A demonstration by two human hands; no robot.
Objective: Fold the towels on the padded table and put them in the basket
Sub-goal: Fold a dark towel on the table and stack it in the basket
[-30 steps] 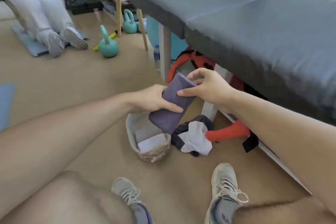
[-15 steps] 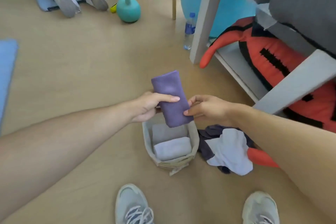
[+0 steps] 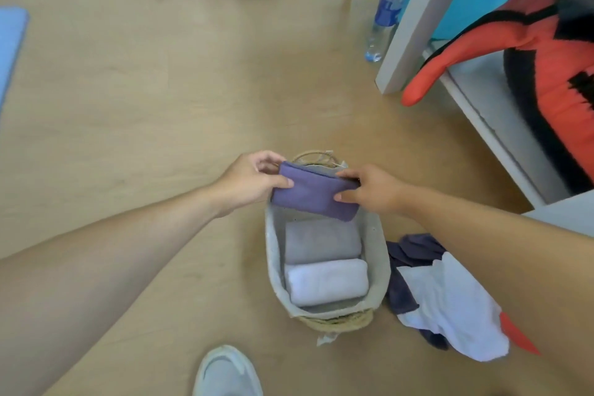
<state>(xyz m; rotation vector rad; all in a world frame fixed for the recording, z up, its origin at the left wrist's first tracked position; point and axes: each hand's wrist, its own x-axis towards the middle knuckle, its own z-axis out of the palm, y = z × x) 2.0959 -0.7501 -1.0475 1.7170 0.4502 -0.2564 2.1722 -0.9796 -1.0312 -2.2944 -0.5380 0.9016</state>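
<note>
Head view looks straight down at your two hands holding a folded purple towel (image 3: pixel 313 192) over the far end of the basket (image 3: pixel 381 254), which sits on the wooden floor (image 3: pixel 144 100). Your left hand (image 3: pixel 249 182) pinches the towel's left end, thumb on top and fingers curled behind it. Your right hand (image 3: pixel 374 190) grips the right end the same way, thumb across the front face. The towel's lower edge dips just inside the basket's rim. Two folded towels already lie in the basket: a grey towel (image 3: pixel 321 241) in the middle and a white towel (image 3: pixel 326 281) at the near end, touching each other. A crumpled navy and white cloth (image 3: pixel 450 302) lies on the floor just beside the basket's right wall.
</note>
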